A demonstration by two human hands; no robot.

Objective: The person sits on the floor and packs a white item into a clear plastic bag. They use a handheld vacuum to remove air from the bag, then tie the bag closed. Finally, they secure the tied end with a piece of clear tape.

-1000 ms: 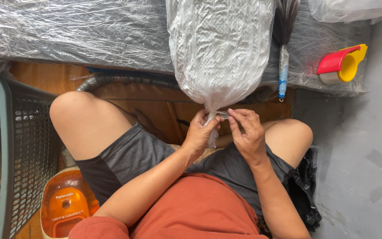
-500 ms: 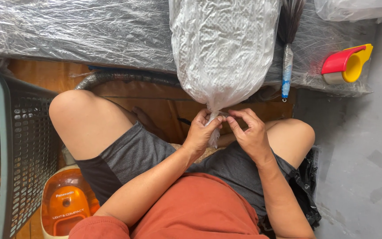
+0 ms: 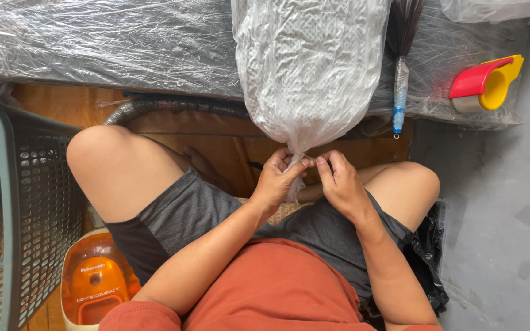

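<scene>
A seated person, seen from above, works at the gathered neck of a clear plastic bag that fills the upper middle of the frame, its bulging body stuffed with something pale and woven-looking. The bag narrows to a twisted neck just above the lap, and that is where both hands meet. The left hand is closed around the twisted plastic, seemingly to keep the gather tight so it cannot spring open. The right hand, touching the left, has its fingertips pinched together on something thin at the same neck, too small to make out. The bag's weight appears to rest on the plastic-covered surface behind it, which leaves both hands free for the fine work. At the upper right a red and yellow tape dispenser sits near the person's right side. A small duster lies just beside the bag. A grey basket stands at the left edge, and an orange vacuum cleaner sits at lower left.
</scene>
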